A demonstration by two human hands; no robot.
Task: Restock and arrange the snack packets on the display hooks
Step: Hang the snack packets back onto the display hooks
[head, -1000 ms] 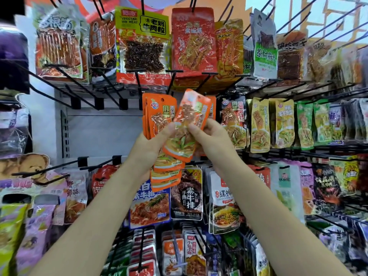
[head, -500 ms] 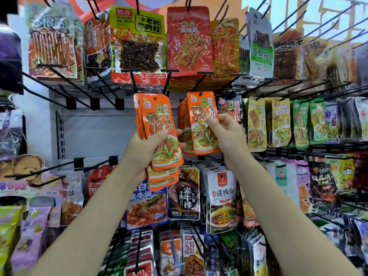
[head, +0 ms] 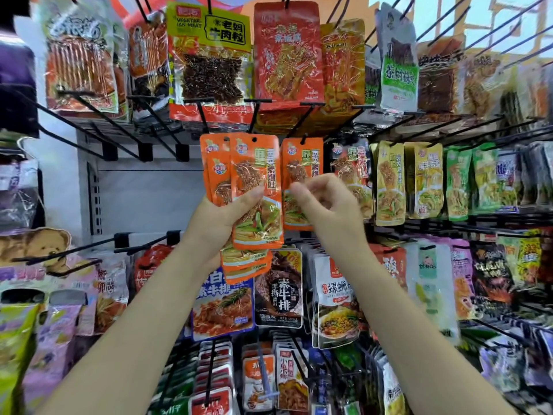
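Observation:
My left hand (head: pixel 223 218) grips a fanned stack of orange snack packets (head: pixel 254 187), thumb across the front one, held up before the middle row of hooks. Just to the right, an orange packet of the same kind (head: pixel 300 166) hangs on a black hook (head: pixel 305 139). My right hand (head: pixel 326 202) is in front of that hung packet's lower half, fingers curled and blurred, with nothing visibly between them.
Left of the hung packet, bare black hooks (head: pixel 143 136) jut from a white back panel (head: pixel 149 199). Yellow and green packets (head: pixel 425 178) hang to the right. Large packets (head: pixel 209 61) hang above, darker packets (head: pixel 278 289) below, and more bare hooks (head: pixel 68 250) at lower left.
My right hand carried one orange packet from the stack up to the hook, and now it hangs there; the hand has dropped slightly and let go. The left hand stays raised with the stack.

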